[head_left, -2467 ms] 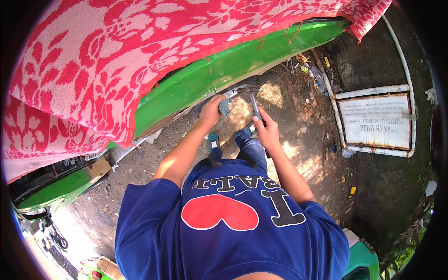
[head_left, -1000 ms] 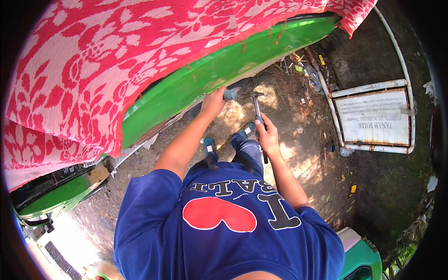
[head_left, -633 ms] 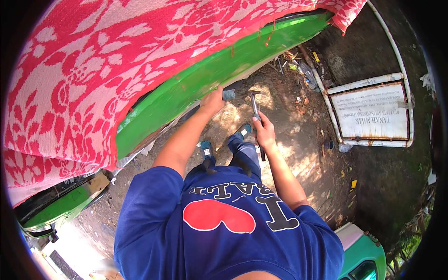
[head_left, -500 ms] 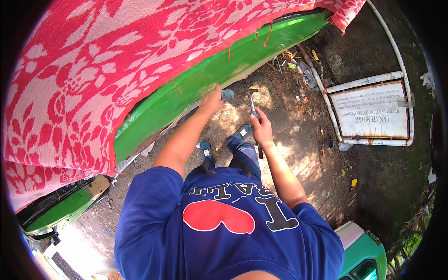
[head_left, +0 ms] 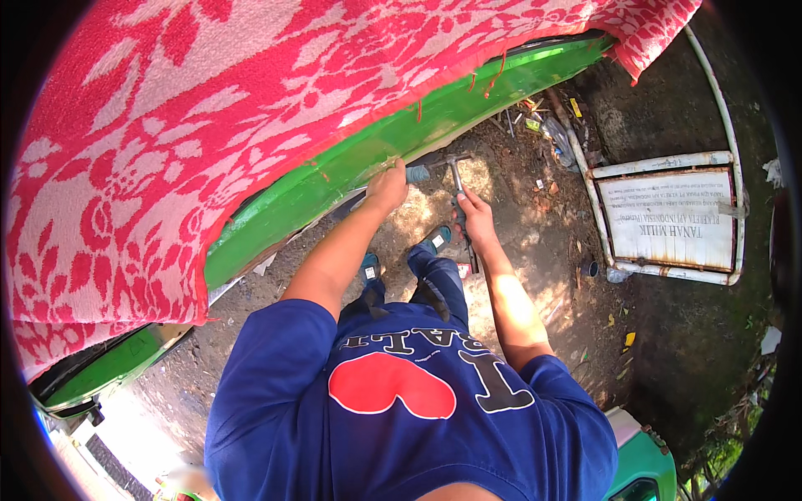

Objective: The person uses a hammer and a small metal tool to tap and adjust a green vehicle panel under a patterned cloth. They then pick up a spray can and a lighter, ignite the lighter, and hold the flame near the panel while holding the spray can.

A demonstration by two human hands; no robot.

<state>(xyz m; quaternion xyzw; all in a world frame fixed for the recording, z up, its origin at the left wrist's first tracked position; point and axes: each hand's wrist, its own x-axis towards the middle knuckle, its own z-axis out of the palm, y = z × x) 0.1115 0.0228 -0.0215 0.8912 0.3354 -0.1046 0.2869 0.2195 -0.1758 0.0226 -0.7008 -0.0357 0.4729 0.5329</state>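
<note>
My left hand (head_left: 388, 185) is closed round a short grey-blue cylindrical piece (head_left: 417, 174), whose end sticks out to the right of the fingers. That hand is at the lower edge of a green curved vehicle panel (head_left: 368, 159); whether the piece touches the panel is hidden. In my right hand (head_left: 476, 217) is a hammer (head_left: 457, 174), gripped by its dark handle. Its metal head points up and lies just right of the cylindrical piece, apart from it.
A red and pink patterned cloth (head_left: 217, 125) drapes over the panel. Right of me a rusty white-framed sign (head_left: 672, 215) lies on the ground near scattered litter (head_left: 555, 138). A teal vehicle (head_left: 643, 463) is at lower right, and another green vehicle part (head_left: 113, 363) at lower left.
The whole view has shifted slightly, so panel and sign appear lower and farther right. The hammer head is a little nearer the cylindrical piece. Both hands keep their grips.
</note>
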